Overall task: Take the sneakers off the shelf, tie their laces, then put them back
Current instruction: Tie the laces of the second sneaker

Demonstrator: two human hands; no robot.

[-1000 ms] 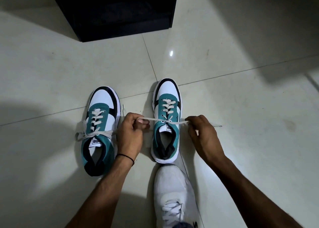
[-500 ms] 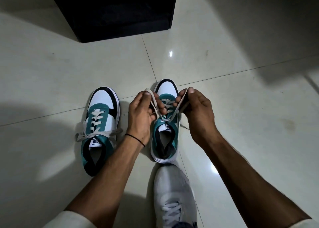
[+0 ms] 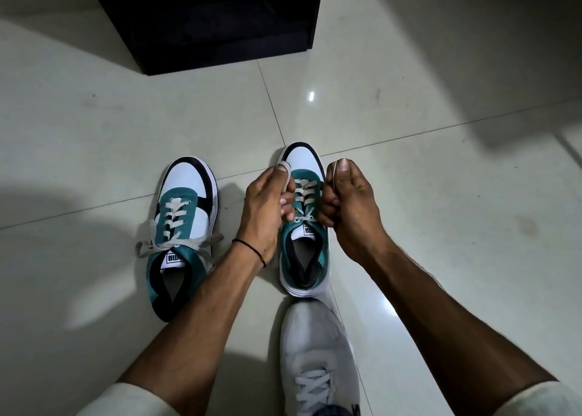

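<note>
Right sneaker [image 3: 305,226] sits on the tiled floor [image 3: 441,195] toe away from the person, between both hands: left hand [image 3: 267,201] pinches one folded lace loop [image 3: 286,171] at thumb tip, right hand [image 3: 349,207] is clenched on the other lace end, both raised over the tongue, likely to cross loops into a bow. Left sneaker [image 3: 181,236] stands just beside, bow apparently tied, parked clear of the work. Black shelf [image 3: 220,21] waits well apart ahead; the person's own grey shoe [image 3: 318,352] touches the right sneaker's heel, maybe bracing it.
</note>
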